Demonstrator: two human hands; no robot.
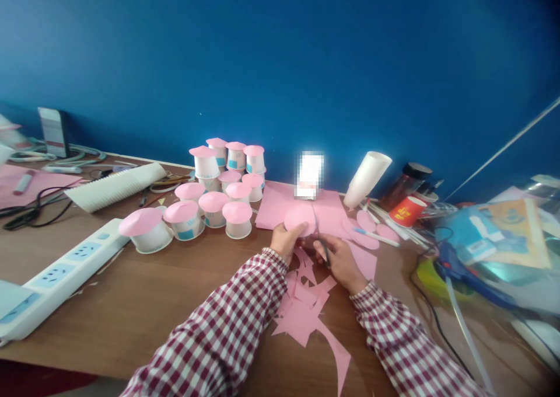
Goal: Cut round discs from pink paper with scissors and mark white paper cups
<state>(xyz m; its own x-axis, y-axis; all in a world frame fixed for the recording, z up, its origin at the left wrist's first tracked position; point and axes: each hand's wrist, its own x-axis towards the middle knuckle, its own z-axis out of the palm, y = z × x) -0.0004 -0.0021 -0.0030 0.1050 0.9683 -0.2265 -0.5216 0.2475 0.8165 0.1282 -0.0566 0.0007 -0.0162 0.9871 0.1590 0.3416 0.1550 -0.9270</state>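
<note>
My left hand [286,238] pinches the lower left edge of a round pink paper disc [300,217]. Around the handles of a pair of scissors [322,246] my right hand [343,261] is closed; the blades point up and away, along the disc's right edge. Beneath both hands lie pink paper scraps [301,309], angular and curved, spread on the brown table. Just beyond the disc are larger sheets of pink paper [275,201]. Further pink discs [367,239] lie to the right, with a pen [377,235] across them.
Several upturned paper cups with pink cone tops [237,213] stand left of the sheets. A power strip [56,274] and a cup stack [116,187] lie farther left. At right are a leaning white cup stack [367,178], a red cup [408,211] and a blue glue gun [472,277].
</note>
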